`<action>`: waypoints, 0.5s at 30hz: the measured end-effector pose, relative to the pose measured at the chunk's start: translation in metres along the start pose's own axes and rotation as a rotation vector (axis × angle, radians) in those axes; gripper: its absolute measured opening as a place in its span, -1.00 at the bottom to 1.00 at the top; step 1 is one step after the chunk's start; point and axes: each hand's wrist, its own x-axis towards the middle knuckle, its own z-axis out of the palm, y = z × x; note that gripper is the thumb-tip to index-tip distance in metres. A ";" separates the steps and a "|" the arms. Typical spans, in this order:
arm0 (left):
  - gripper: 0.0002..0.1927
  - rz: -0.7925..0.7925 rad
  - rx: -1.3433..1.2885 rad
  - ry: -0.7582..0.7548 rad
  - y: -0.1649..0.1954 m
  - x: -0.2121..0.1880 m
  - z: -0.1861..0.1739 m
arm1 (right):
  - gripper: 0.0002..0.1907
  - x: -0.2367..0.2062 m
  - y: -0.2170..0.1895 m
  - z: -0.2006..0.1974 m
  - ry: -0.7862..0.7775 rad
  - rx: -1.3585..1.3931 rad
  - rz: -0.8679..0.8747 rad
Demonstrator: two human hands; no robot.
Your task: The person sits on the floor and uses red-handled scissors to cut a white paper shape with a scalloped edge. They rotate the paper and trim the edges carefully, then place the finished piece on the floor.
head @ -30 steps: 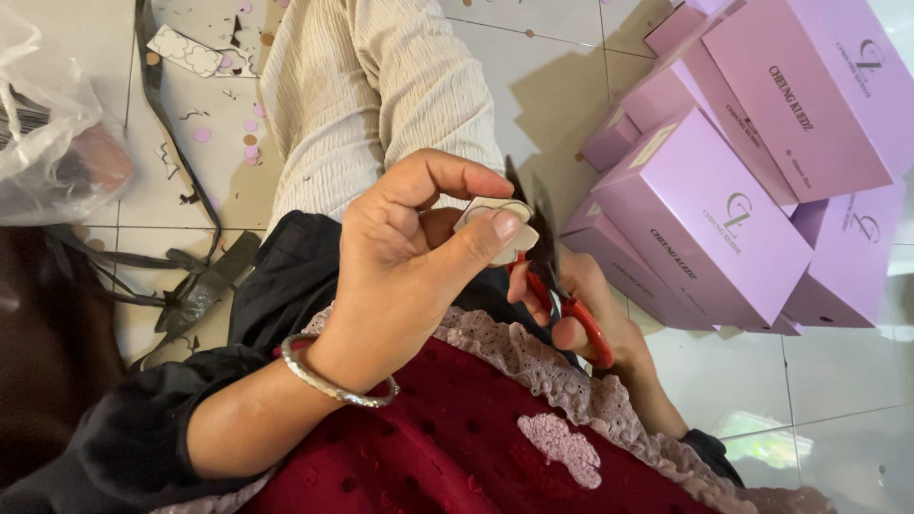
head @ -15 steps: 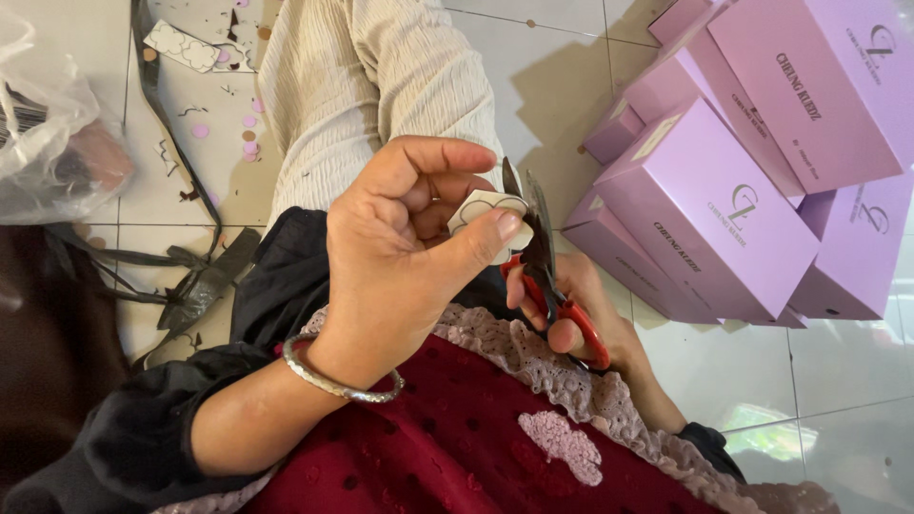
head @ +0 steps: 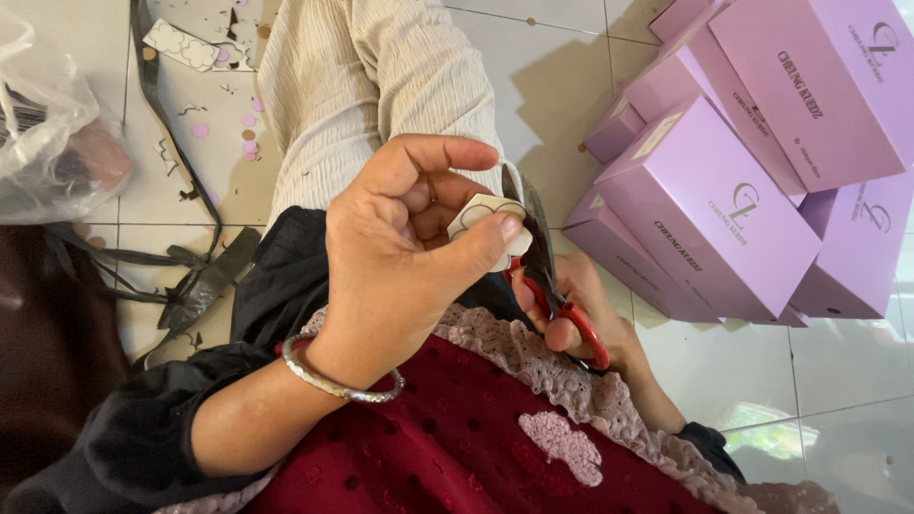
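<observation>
My left hand (head: 405, 252) is raised in the middle of the view, pinching a small white flower-shaped paper cutout (head: 486, 214) between thumb and fingers. A silver bangle (head: 338, 381) circles that wrist. My right hand (head: 586, 314) sits just behind and to the right, gripping red-handled scissors (head: 552, 286). The dark blades point upward and meet the right edge of the cutout. Much of the right hand is hidden behind the left hand and the scissors.
Several lilac boxes (head: 724, 205) are stacked on the white tiled floor at right. A cream ribbed trouser leg (head: 371, 86) stretches upward. Paper scraps and pink dots (head: 205, 52) litter the floor at upper left, beside a clear plastic bag (head: 52, 143) and black straps (head: 190, 286).
My left hand has turned the cutout slightly and shifted a little to the right against the scissor blades. The right hand stays in about the same place.
</observation>
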 end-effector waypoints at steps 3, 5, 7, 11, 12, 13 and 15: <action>-0.61 -0.004 -0.001 -0.001 0.001 0.000 0.000 | -0.01 -0.001 0.004 -0.001 0.009 -0.026 0.025; -0.62 -0.005 0.011 -0.001 0.001 0.000 0.000 | -0.02 -0.002 0.007 -0.002 0.017 -0.019 0.011; -0.62 -0.009 0.003 -0.006 0.001 0.001 0.000 | -0.03 -0.003 0.010 -0.002 0.020 -0.023 -0.004; -0.64 -0.019 -0.020 -0.009 -0.002 0.000 0.000 | -0.06 -0.001 0.016 -0.001 0.041 -0.037 -0.065; -0.64 -0.008 -0.007 -0.008 -0.003 0.000 -0.001 | -0.06 0.000 0.016 0.000 0.051 -0.036 -0.088; -0.64 0.003 0.007 -0.007 -0.005 0.001 -0.002 | -0.09 0.001 0.016 0.000 0.087 0.004 -0.040; -0.65 0.009 0.028 -0.008 -0.009 0.003 -0.005 | -0.13 0.004 0.016 0.002 0.159 0.085 0.056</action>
